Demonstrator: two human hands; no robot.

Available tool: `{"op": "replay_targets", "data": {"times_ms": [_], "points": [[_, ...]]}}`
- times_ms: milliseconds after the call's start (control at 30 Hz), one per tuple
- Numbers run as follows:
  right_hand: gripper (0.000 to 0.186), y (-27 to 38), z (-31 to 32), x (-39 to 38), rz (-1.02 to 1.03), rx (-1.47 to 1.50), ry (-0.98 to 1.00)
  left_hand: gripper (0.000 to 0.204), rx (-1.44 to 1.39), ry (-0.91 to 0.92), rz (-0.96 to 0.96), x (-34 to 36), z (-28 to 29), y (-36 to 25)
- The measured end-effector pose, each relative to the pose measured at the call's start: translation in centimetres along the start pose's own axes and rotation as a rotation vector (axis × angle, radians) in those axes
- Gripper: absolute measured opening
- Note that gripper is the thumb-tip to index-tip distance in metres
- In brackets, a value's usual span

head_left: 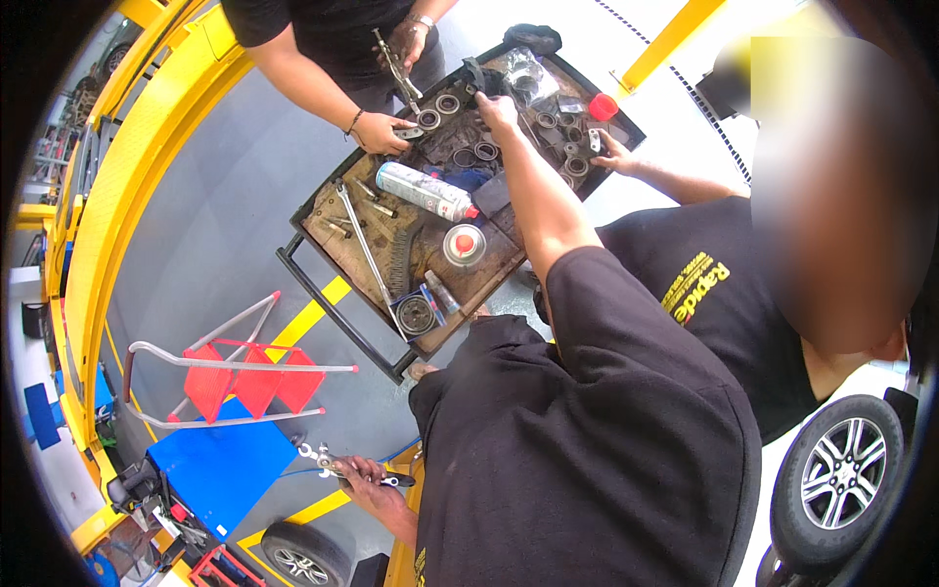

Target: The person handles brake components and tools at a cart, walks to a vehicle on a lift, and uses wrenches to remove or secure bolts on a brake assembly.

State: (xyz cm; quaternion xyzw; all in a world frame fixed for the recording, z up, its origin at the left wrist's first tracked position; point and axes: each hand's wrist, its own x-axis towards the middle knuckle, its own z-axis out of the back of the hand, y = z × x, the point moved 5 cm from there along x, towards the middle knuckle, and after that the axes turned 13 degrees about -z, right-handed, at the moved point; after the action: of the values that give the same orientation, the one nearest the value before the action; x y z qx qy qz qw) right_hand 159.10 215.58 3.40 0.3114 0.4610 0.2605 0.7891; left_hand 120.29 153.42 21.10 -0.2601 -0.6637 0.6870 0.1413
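Observation:
Low at the left, my left hand (364, 481) is closed around several spanners (325, 460); their silver ends stick out to the left, away from the cart. My right arm stretches across the tool cart (318, 210). At its far side my right hand (499, 113) has its fingers curled in beside a dark, bent part (479, 76); what they grip is too small to make out. Bearing rings (447, 104) and black cloth lie near that hand. Closer to me on the cart are a spray can (425, 192), another can with a red top (464, 246) and a long ratchet handle (362, 235).
A co-worker across the cart holds metal parts (396, 68); another at the right has a hand (614, 155) on the cart's edge. A red folding step ladder (249, 377) and a blue panel (225, 470) stand left. Wheels (843, 470) and yellow lift posts (147, 127) surround us.

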Motion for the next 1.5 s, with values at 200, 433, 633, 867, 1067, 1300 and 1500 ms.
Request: {"op": "replay_targets", "data": {"times_ms": [200, 433, 633, 867, 1067, 1300, 1500], "points": [[0.066, 2.8, 1.4, 1.9, -0.045, -0.06, -0.147, 0.049, 0.039, -0.095, 0.142, -3.3, 0.6, 2.7], [0.05, -0.8, -2.5, 1.4, -0.156, 0.288, 0.405, 0.049, 0.187, 0.015, 0.102, 0.1, -1.9, 0.9], [0.041, -0.4, -1.6, 0.1, 0.018, -0.085, 0.112, 0.045, 0.153, 0.009, 0.036, 2.9, -4.5, -1.6], [0.032, 1.1, 2.7, -1.7, 0.184, 0.061, -0.011, 0.042, 0.134, 0.06, 0.119, 3.5, -7.0, -0.6], [0.036, 10.0, 11.5, -22.3, 0.651, 0.147, 0.65, 0.041, 0.121, 0.156, 0.17, 5.1, -7.9, 1.3], [0.071, 10.8, 11.4, -51.8, 1.872, -0.236, 1.991, 0.038, 0.111, 0.148, 0.2, 5.7, -7.6, 1.6], [0.054, 10.6, 10.9, -56.9, 1.934, 0.122, 1.966, 0.043, 0.261, 0.378, 0.113, 7.4, -8.1, -2.2]]}}
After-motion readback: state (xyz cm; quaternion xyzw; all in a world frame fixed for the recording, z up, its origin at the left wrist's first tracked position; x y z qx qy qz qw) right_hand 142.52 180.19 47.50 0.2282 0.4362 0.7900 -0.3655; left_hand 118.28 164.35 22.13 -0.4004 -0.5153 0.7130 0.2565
